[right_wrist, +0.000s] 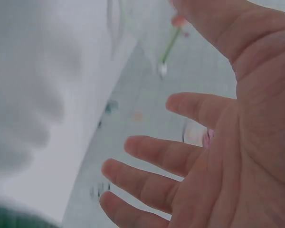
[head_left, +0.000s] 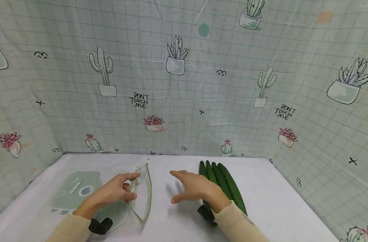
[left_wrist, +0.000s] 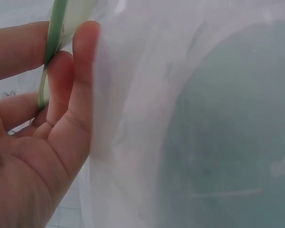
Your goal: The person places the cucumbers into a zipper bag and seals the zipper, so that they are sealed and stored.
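Observation:
A translucent zip bag [head_left: 70, 193] with a green cartoon print lies on the left of the table, its green-edged mouth spread apart at the right end. My left hand [head_left: 116, 190] pinches one rim of that mouth. In the left wrist view the green strip [left_wrist: 56, 28] passes between the fingers and the cloudy bag wall [left_wrist: 133, 142] hangs beside them. My right hand [head_left: 196, 186] hovers over the table right of the bag's mouth, fingers spread; its palm [right_wrist: 256, 156] holds nothing. Several dark green cucumbers [head_left: 233, 186] lie side by side, partly behind the right hand and forearm.
A white table [head_left: 277, 195] bears everything. Behind and at both sides hangs a gridded curtain [head_left: 196, 131] with cactus drawings. A black wrist device [head_left: 100, 226] sits at the left wrist, another black device [head_left: 206, 215] at the right.

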Tool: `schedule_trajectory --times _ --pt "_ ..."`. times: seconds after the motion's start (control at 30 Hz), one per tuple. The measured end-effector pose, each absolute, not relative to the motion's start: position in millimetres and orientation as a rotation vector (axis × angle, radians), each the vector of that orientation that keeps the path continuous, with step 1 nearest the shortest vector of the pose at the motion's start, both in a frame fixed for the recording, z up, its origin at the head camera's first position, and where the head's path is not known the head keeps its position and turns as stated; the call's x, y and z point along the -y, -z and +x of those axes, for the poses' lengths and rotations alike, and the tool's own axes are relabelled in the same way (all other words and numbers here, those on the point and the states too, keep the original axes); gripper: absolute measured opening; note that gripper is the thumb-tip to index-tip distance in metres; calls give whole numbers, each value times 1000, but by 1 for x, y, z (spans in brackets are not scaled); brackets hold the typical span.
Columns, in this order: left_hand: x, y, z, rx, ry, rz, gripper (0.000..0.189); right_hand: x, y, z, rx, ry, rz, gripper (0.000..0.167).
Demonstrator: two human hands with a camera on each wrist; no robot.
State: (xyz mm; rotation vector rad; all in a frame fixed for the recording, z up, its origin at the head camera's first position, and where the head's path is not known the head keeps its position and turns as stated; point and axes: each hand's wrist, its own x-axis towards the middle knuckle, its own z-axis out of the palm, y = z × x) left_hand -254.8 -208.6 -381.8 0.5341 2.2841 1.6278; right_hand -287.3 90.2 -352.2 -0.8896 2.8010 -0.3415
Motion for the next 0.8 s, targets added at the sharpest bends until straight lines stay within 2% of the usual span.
schedule_trajectory --times 0.33,0.63,0.8 --pt "204 386 -254 -2277 -1599 545 78 -162 356 -290 -2857 424 -745 99" --pt "205 387 -253 -2255 -1617 553 78 -170 369 -299 -2790 296 -693 100" --pt "205 386 -253 -2265 -1616 560 77 -165 371 -296 -2758 271 -760 98"
